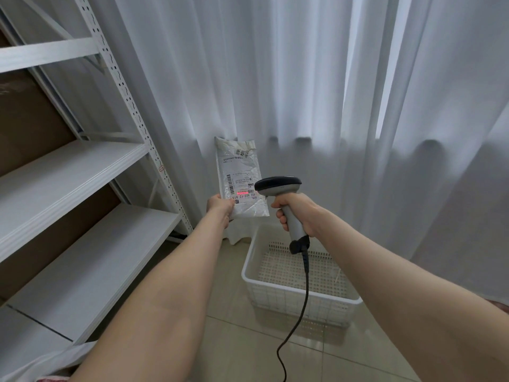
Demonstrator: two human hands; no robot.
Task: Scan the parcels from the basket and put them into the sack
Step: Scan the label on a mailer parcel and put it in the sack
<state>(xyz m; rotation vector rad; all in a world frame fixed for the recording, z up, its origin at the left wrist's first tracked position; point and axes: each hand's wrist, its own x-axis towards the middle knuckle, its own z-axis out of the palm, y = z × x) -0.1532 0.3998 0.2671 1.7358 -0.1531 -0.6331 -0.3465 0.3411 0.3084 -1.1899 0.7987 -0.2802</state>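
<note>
Bare forearms (170,285) extend, left hand (220,207) pinching a crinkled white plastic parcel (241,172), right hand (298,213) beside it gripping a grey scanner (276,186).

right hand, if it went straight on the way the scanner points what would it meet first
Most likely the parcel held by the left hand: the scanner casts its red line on the label. Depth is unclear.

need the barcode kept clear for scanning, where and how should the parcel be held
Pinch the parcel at its lower left corner, coming from below, as the left hand does. It is a flat pouch held upright, and that corner lies clear of the barcode.
</note>
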